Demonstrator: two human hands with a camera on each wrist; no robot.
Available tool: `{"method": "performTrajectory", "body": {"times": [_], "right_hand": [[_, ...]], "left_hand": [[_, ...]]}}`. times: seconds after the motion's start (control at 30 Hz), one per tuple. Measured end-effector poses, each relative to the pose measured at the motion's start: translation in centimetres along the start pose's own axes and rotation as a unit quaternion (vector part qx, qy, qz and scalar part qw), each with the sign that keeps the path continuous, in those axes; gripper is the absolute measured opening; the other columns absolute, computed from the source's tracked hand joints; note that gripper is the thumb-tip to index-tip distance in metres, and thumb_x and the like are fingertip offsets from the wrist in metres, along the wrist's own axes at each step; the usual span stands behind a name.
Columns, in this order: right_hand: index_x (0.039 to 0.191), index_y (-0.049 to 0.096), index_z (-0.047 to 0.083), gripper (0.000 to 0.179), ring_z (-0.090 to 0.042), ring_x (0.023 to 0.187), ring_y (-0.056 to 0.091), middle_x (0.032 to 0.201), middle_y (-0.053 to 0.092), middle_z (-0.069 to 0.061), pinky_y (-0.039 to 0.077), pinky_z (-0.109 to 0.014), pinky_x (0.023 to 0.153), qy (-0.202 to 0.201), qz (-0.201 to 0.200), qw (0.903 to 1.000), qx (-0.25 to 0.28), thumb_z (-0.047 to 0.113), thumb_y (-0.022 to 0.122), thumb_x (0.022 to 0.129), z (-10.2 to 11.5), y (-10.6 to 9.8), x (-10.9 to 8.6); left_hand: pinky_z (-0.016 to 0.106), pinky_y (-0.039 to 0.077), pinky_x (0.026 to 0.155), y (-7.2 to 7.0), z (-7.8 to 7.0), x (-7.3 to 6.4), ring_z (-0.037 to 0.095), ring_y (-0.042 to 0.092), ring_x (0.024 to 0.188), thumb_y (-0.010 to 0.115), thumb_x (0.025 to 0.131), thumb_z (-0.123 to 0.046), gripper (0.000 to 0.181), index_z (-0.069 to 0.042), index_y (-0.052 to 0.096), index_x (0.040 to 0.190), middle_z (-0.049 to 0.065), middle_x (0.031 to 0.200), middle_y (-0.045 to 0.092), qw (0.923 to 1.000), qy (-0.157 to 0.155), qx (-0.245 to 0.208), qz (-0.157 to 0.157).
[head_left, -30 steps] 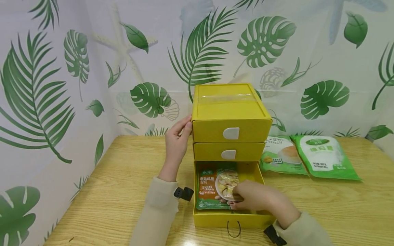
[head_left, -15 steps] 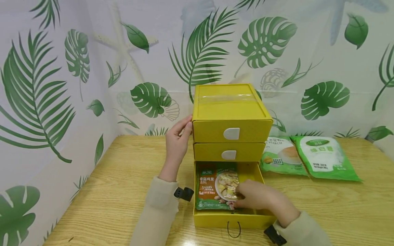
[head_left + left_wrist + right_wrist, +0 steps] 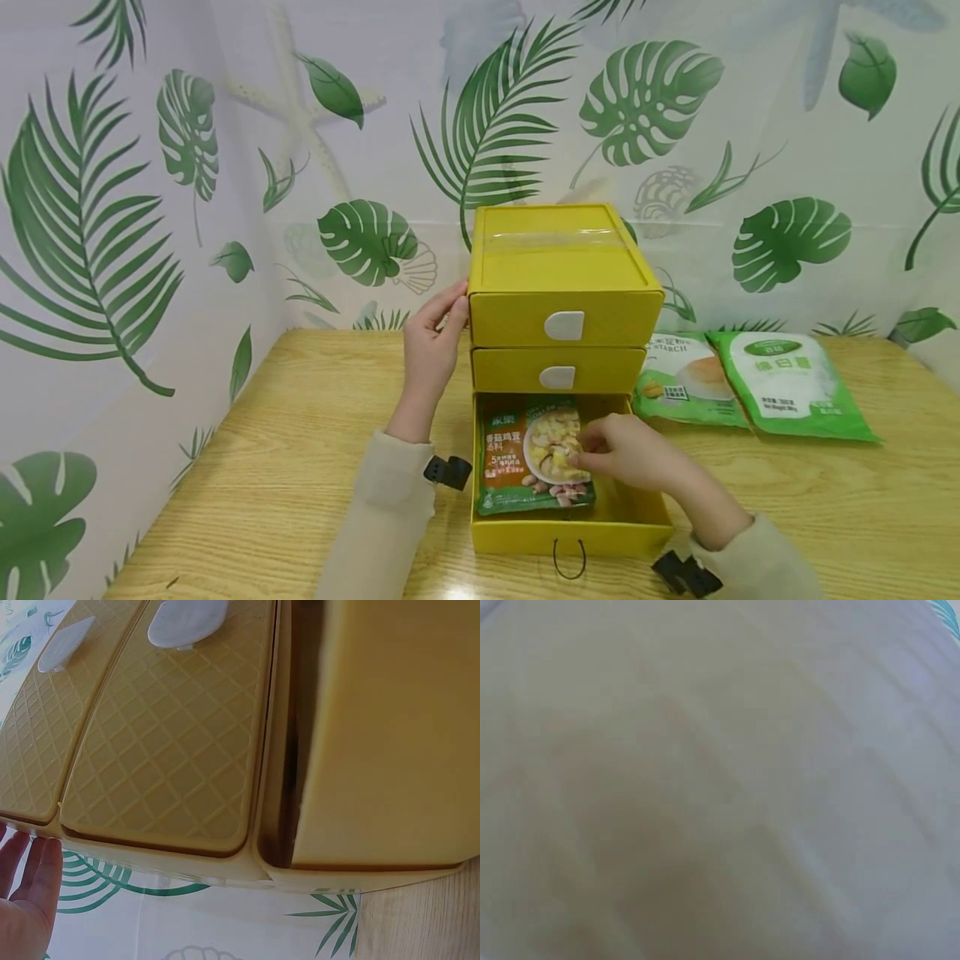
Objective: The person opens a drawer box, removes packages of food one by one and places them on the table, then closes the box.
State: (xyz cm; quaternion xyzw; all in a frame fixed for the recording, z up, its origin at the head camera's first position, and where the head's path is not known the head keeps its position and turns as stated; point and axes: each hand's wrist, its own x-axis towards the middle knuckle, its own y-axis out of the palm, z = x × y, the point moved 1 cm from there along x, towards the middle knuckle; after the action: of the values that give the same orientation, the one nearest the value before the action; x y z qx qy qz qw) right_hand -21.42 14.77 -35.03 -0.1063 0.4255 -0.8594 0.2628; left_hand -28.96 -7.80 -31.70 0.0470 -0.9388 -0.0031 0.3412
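A yellow drawer box with several tiers stands on the table, its bottom drawer pulled out. A green and orange soup packet with a bowl of food pictured on it lies in the drawer's left part. My right hand reaches in, fingers curled and thumb at the packet's right edge, pinching it; part of that edge is hidden. My left hand holds the upper left side of the box; its fingers touch the side in the left wrist view. The right wrist view is a blurred pale surface.
Two green and white bags, a starch bag and a second bag, lie on the table right of the box. A thin dark loop hangs on the drawer front. Two upper drawers with white tabs are closed. A leaf-patterned backdrop rises behind.
My right hand has moved slightly up and back along the packet's right edge, uncovering its lower right corner. The packet sits slightly turned. My left hand has stayed on the box.
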Motion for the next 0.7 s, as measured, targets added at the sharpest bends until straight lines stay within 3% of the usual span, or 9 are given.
{"method": "performTrajectory", "body": {"times": [0.13, 0.23, 0.4, 0.7], "right_hand": [[0.102, 0.059, -0.009, 0.031, -0.021, 0.082, 0.058, 0.090, 0.062, -0.009, 0.050, -0.034, 0.068, 0.036, -0.036, 0.9974, 0.050, 0.017, 0.059, 0.084, -0.1, -0.3, -0.1], [0.108, 0.054, -0.010, 0.033, -0.021, 0.082, 0.057, 0.090, 0.060, -0.009, 0.049, -0.033, 0.069, 0.055, -0.032, 0.9916, 0.113, 0.014, 0.057, 0.086, -0.3, -0.4, 0.0], [0.109, 0.050, -0.012, 0.033, -0.019, 0.078, 0.057, 0.087, 0.058, -0.009, 0.050, -0.032, 0.069, 0.047, 0.017, 0.9814, 0.186, 0.010, 0.056, 0.086, -0.7, -0.3, 0.1], [0.114, 0.047, -0.016, 0.041, -0.020, 0.083, 0.058, 0.094, 0.060, -0.010, 0.050, -0.033, 0.073, 0.029, 0.074, 0.9736, 0.214, 0.013, 0.056, 0.087, -0.9, 0.1, 0.3]], "left_hand": [[0.031, 0.051, 0.074, 0.0, 0.0, 0.0, 0.020, 0.054, 0.104, 0.053, 0.089, -0.008, 0.027, 0.005, 0.058, 0.112, 0.015, 0.115, 0.057, 1.0000, 0.002, 0.002, 0.000], [0.028, 0.051, 0.073, 0.0, 0.0, -0.1, 0.019, 0.054, 0.103, 0.053, 0.089, -0.008, 0.027, 0.005, 0.058, 0.112, 0.015, 0.114, 0.057, 1.0000, 0.001, 0.003, 0.001], [0.027, 0.050, 0.073, 0.0, -0.2, 0.0, 0.019, 0.054, 0.103, 0.053, 0.089, -0.008, 0.027, 0.005, 0.059, 0.112, 0.015, 0.114, 0.057, 1.0000, 0.002, 0.005, 0.002], [0.027, 0.050, 0.074, 0.0, -0.8, -0.1, 0.022, 0.053, 0.104, 0.052, 0.089, -0.006, 0.027, 0.007, 0.058, 0.112, 0.018, 0.115, 0.056, 1.0000, -0.007, 0.005, 0.002]]}}
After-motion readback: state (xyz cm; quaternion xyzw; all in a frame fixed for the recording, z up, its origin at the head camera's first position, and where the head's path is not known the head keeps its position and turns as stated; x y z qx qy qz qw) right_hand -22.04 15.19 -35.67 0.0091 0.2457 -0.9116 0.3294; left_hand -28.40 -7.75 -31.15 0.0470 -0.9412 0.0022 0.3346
